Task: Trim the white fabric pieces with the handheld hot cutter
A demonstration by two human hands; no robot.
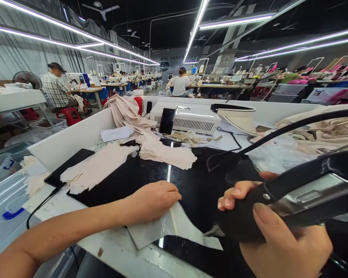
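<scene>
My right hand is wrapped round a black corded hand tool with a metal plate along its side. Its small metal tip points left, close to a pale, partly see-through sheet on the glossy black work surface. Over this sheet my left hand rests with its fingers curled together, at the end of a narrow cream strip. The fingertips are partly hidden. Cut beige fabric pieces lie beyond, one stack at the left and another in the middle.
A phone leans on a white vented box at the back, with a sun visor beside it. The thick black cable arches across the right side. A black tablet-like device lies left; people sew farther off.
</scene>
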